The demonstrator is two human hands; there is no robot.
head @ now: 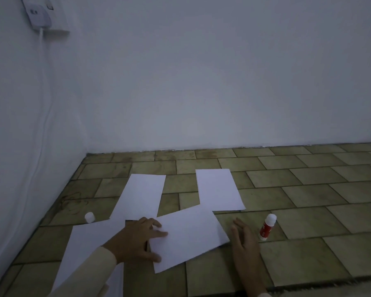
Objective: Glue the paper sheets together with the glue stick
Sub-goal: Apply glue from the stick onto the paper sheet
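While left hand (140, 239) presses paper (189, 236), open right hand (243, 237) neighbours glue stick (267, 227).

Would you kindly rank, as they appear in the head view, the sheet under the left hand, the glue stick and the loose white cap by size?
1. sheet under the left hand
2. glue stick
3. loose white cap

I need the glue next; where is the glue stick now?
In the head view the glue stick stands on the tiled floor at the right, just beyond the right hand, untouched.
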